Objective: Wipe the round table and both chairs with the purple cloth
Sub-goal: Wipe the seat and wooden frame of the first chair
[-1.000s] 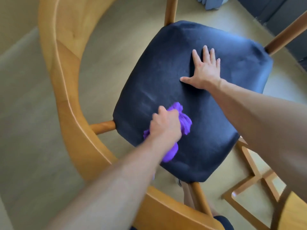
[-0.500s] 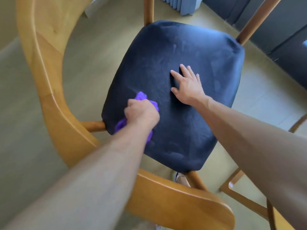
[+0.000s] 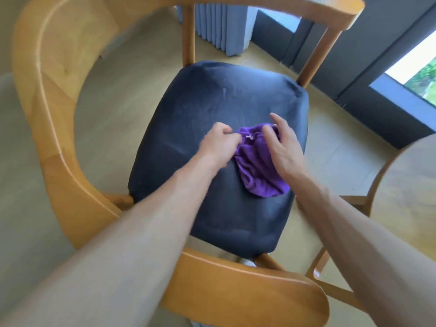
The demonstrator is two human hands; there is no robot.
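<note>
Below, purple cloth [image 3: 256, 166] bunched on the dark chair seat [image 3: 212, 109], left hand [image 3: 219, 143] with fingers curled pinching its edge, right hand [image 3: 282, 147] with fingers loosely spread resting on it, round bench [image 3: 410, 197] at right.

Single head view, steeply downward, close over the chair seat [image 3: 219, 128].

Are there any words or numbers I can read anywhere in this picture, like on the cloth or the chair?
None can be read.
The purple cloth has a small white tag, too small and blurred to show any text.
The chair's dark seat and wooden frame carry no writing.
</note>
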